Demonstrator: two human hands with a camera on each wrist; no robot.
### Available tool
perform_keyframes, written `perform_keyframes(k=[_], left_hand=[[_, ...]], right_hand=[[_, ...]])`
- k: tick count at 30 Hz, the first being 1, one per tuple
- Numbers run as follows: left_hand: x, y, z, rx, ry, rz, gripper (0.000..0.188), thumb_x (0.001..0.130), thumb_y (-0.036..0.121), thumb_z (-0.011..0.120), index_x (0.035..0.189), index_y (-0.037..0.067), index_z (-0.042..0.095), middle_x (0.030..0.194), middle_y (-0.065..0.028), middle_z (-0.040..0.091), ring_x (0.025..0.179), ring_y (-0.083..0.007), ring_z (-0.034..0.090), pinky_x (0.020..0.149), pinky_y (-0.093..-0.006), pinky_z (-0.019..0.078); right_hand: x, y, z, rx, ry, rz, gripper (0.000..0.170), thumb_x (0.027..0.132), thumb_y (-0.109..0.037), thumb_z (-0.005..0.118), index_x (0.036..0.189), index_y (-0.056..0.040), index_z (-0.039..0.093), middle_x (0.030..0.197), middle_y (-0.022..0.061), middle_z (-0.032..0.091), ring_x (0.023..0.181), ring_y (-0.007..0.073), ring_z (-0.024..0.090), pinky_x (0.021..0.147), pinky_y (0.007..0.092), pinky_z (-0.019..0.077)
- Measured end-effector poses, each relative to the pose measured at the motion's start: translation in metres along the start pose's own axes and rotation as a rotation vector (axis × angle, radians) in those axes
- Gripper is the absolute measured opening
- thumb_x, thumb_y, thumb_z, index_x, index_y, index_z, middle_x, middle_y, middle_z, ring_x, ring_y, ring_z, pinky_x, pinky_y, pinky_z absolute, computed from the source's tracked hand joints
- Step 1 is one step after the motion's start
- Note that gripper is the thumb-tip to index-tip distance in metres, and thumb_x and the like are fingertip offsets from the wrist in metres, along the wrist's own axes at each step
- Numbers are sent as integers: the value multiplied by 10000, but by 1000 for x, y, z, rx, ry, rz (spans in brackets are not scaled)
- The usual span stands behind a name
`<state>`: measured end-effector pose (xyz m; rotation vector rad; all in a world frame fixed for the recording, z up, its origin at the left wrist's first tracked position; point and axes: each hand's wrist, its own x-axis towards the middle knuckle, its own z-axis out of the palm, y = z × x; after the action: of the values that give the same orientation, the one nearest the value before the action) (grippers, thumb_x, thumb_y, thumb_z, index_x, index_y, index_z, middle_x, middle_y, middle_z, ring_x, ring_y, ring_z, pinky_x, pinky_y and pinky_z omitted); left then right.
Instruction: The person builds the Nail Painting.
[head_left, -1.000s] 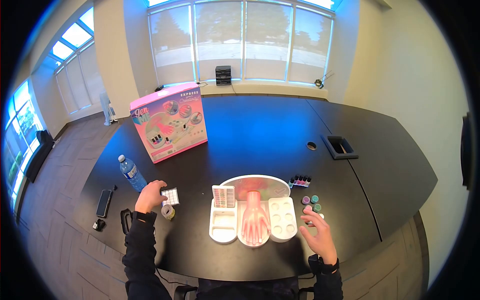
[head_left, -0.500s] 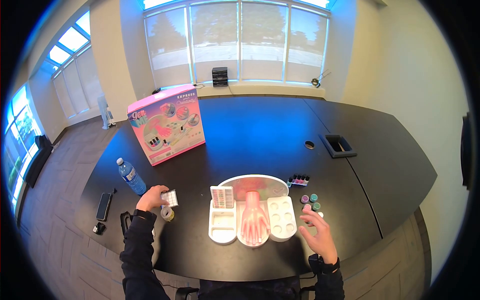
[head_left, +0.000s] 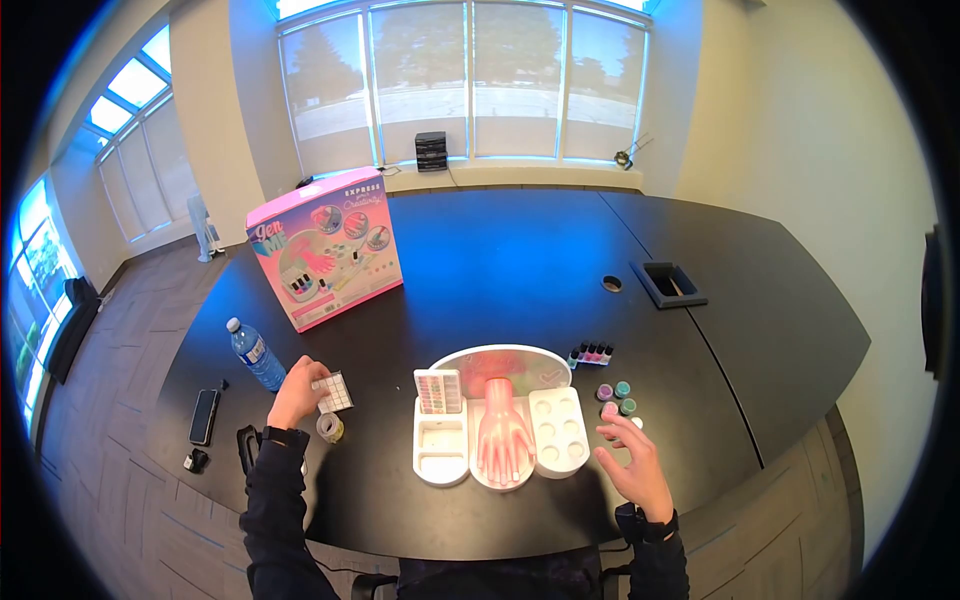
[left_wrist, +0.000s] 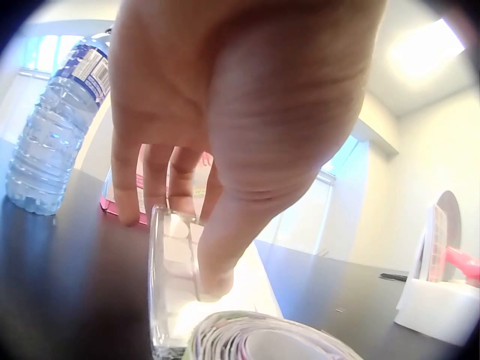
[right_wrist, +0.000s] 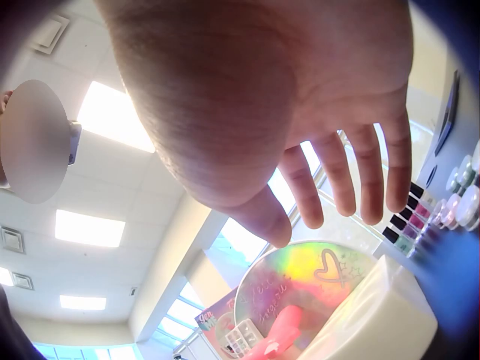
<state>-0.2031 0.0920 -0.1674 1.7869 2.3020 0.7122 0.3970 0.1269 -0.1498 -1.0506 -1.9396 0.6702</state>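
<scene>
Our left hand (head_left: 297,394), at left, pinches the just-tilted clear case (head_left: 338,391): lifting seems begun; right hand (head_left: 638,471), lower right, relaxed.

And here's a neat grid of white squares across the flat case (head_left: 336,393), while over on the right it's purple, teal and pink among the little jars (head_left: 604,391)! Bright pink on the model hand (head_left: 503,440), pure white on the stand (head_left: 441,467), and what a rainbow shimmer, pink heart outline included, on the rounded panel (right_wrist: 304,262)! Pink and purple splash the big box (head_left: 325,250), all against a black table (head_left: 500,250) with a blue sheen.
</scene>
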Motion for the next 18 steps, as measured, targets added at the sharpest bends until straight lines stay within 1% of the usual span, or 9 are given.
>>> perform_keyframes(k=[2, 3, 5, 9, 11, 12, 15, 17, 18], left_hand=[[-4, 10, -5, -13, 48, 52, 224, 827, 16, 841, 1041, 38, 778, 1095, -129, 670, 1120, -367, 685, 969, -458, 564], [-5, 16, -8, -13, 47, 55, 224, 827, 16, 841, 1041, 38, 778, 1095, -129, 670, 1120, -367, 685, 969, -458, 564], [-10, 27, -13, 59, 87, 111, 138, 856, 20, 811, 991, 43, 792, 1052, -123, 680, 1110, -366, 672, 958, -459, 559], [-14, 38, -11, 70, 144, 172, 140, 839, 19, 818, 975, 48, 808, 999, -116, 680, 1055, -353, 654, 919, -450, 548], [-18, 53, -16, 75, 202, 246, 132, 842, 19, 813, 969, 49, 824, 975, -99, 684, 1037, -342, 651, 913, -438, 550], [-20, 60, -19, 75, 202, 245, 132, 842, 19, 813, 969, 49, 824, 975, -99, 684, 1037, -342, 651, 913, -438, 550], [-27, 82, -25, 75, 216, 305, 155, 836, 26, 825, 987, 56, 836, 964, -93, 686, 1032, -340, 648, 913, -434, 551], [-32, 97, -28, 105, 224, 379, 173, 811, 31, 845, 979, 75, 839, 974, -83, 694, 1034, -328, 652, 919, -438, 554], [-34, 104, -28, 105, 224, 380, 173, 811, 31, 845, 979, 75, 839, 974, -83, 694, 1034, -328, 652, 919, -438, 554]], right_hand=[[0, 1, 0, -3, 4, -1, 343, 950, -98, 809, 1278, -17, 746, 1450, 149, 703, 1069, 263, 725, 934, 389, 587], [0, 1, -1, -2, 4, -2, 344, 949, -94, 808, 1278, -17, 745, 1452, 149, 702, 1073, 264, 726, 936, 389, 588], [-1, 1, -2, -1, 4, 0, 345, 948, -90, 807, 1279, -17, 744, 1453, 150, 700, 1076, 266, 728, 938, 389, 588], [0, 0, -4, 0, 1, 1, 351, 946, -85, 806, 1285, -20, 744, 1459, 151, 697, 1089, 271, 731, 939, 393, 594], [0, 0, -3, 1, 1, 1, 353, 946, -85, 806, 1287, -21, 743, 1460, 151, 697, 1093, 274, 733, 940, 395, 596], [0, 0, -3, -1, 1, -6, 354, 946, -86, 807, 1288, -21, 743, 1461, 151, 697, 1096, 276, 733, 942, 396, 597], [-2, -2, -3, -5, -1, -6, 355, 945, -87, 806, 1289, -21, 744, 1463, 150, 696, 1100, 278, 734, 944, 397, 599], [-1, -3, -4, -8, -2, -5, 355, 946, -88, 806, 1289, -21, 744, 1465, 150, 696, 1102, 277, 735, 946, 397, 599], [-2, -3, -3, -6, -5, 8, 354, 947, -89, 805, 1289, -21, 744, 1466, 149, 696, 1103, 277, 735, 946, 397, 598]])
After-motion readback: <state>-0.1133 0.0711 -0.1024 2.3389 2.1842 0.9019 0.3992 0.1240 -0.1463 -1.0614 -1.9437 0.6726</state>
